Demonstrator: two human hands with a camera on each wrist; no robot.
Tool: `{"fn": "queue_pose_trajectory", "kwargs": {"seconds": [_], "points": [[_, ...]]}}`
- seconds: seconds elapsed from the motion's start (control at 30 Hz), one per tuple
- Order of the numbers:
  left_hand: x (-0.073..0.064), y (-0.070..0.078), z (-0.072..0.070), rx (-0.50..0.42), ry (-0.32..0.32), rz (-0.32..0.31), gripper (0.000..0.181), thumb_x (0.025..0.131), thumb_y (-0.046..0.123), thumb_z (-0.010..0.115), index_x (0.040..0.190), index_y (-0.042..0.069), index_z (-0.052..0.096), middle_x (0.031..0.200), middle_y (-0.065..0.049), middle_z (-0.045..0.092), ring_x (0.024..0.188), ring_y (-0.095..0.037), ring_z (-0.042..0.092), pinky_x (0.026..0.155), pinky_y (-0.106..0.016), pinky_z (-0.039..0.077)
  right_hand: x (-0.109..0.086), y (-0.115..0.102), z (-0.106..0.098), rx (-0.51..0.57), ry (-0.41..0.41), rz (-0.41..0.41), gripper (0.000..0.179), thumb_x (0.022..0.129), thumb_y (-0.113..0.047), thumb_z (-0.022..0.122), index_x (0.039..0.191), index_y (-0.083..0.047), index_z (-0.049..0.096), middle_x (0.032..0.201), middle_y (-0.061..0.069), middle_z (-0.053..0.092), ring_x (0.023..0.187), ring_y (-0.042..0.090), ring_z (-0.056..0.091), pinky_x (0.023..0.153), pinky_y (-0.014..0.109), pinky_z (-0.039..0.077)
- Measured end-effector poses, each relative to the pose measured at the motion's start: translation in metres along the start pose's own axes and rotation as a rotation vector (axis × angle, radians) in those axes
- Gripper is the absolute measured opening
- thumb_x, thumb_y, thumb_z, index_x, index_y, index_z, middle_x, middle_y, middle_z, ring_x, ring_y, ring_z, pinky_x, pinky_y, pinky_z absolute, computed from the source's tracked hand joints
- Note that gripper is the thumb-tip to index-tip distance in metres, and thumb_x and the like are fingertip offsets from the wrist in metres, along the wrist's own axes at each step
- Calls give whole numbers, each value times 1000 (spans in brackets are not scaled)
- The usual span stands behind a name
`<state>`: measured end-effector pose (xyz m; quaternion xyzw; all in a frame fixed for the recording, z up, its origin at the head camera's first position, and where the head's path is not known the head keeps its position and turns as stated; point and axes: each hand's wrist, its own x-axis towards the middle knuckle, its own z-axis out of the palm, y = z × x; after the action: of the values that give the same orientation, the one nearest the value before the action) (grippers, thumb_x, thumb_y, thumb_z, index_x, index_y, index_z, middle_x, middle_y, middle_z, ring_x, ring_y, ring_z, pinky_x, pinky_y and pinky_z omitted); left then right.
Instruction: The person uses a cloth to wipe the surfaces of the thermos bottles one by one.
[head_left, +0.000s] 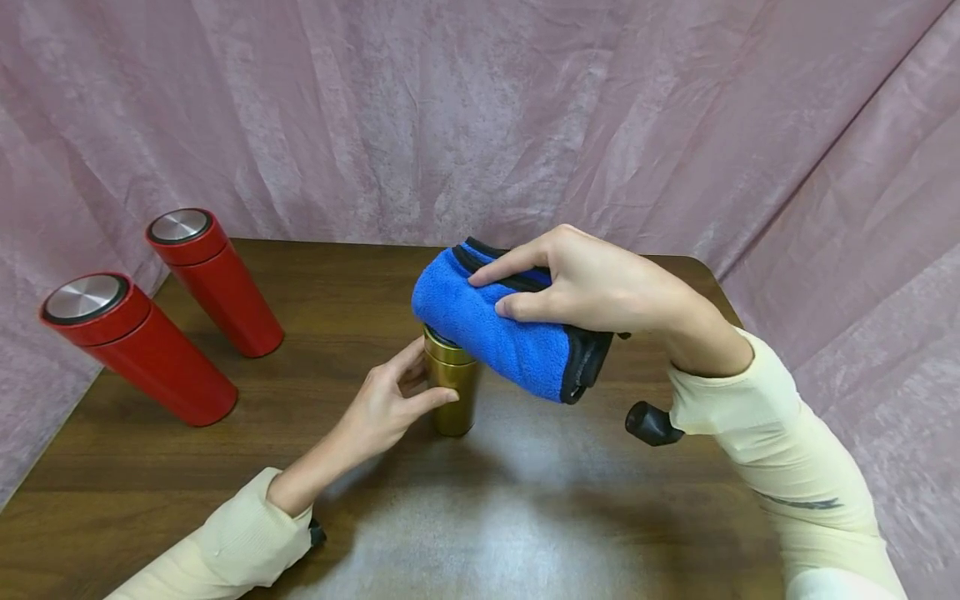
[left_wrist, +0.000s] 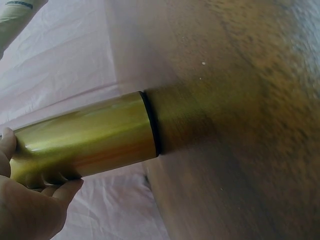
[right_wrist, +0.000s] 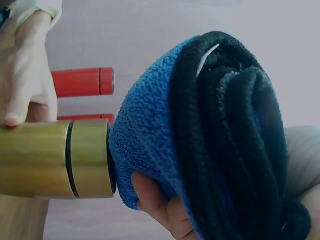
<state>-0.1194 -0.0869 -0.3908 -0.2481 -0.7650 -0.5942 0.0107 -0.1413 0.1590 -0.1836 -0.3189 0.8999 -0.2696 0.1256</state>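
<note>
A gold thermos [head_left: 453,392] stands upright on the wooden table, and my left hand [head_left: 386,407] grips it around its upper side with thumb and fingers. My right hand [head_left: 592,279] holds a folded blue cloth [head_left: 487,333] with black edging. One end of the cloth lies against the thermos lid and hides its top in the head view. From the right wrist, the cloth [right_wrist: 145,120] is seen touching the lid end of the gold thermos [right_wrist: 35,160]. The left wrist view shows the lower body of the thermos [left_wrist: 90,135] and its dark base ring on the table.
Two red thermoses with silver-topped lids, a nearer one [head_left: 150,354] and a farther one [head_left: 221,287], stand at the left of the wooden table [head_left: 337,292]. A pink curtain [head_left: 450,117] hangs behind the table and along its sides.
</note>
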Motion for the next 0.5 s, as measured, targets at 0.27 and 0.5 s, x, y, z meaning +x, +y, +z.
{"fn": "queue_pose_trajectory", "kwargs": {"seconds": [0.27, 0.5], "points": [[1, 1, 1, -5, 20, 9, 73, 86, -2, 82, 150, -3, 47, 138, -21, 63, 122, -34, 65, 99, -38, 55, 2, 7, -5, 13, 7, 67, 36, 98, -19, 67, 134, -21, 72, 122, 13, 68, 79, 20, 69, 67, 34, 61], [-1, 0, 1, -2, 30, 4, 73, 85, -3, 82, 149, -5, 47, 140, -22, 61, 123, -36, 64, 100, -37, 54, -8, 12, -6, -14, 40, 92, 35, 98, -18, 67, 132, -23, 73, 118, 9, 69, 76, 18, 69, 67, 33, 60]]}}
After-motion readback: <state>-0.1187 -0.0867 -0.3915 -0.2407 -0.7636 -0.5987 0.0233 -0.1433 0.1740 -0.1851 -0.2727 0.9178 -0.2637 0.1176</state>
